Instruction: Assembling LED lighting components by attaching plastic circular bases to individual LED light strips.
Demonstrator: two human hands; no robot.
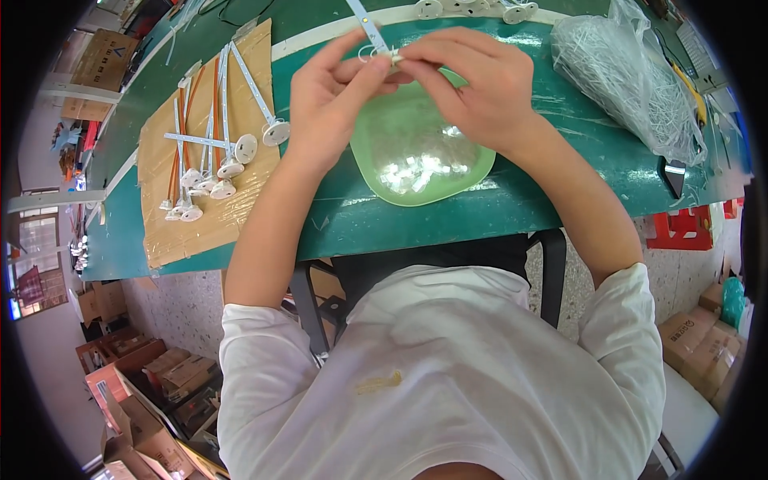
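Above the green bowl, my left hand is closed around the lower end of a narrow white-blue LED strip. A small yellow dot shows on the strip, which points up and away. My right hand pinches a small white piece at the strip's lower end, meeting my left fingertips. A thin white loop sticks out beside my left fingers. Fingers partly hide the joint. Below my hands, the green bowl contains many small shiny clear pieces.
At left, a cardboard sheet carries several LED strips with round white bases and orange strips. A clear bag of thin white strands lies at right, near a black-handled tool. More white round parts sit at the far edge.
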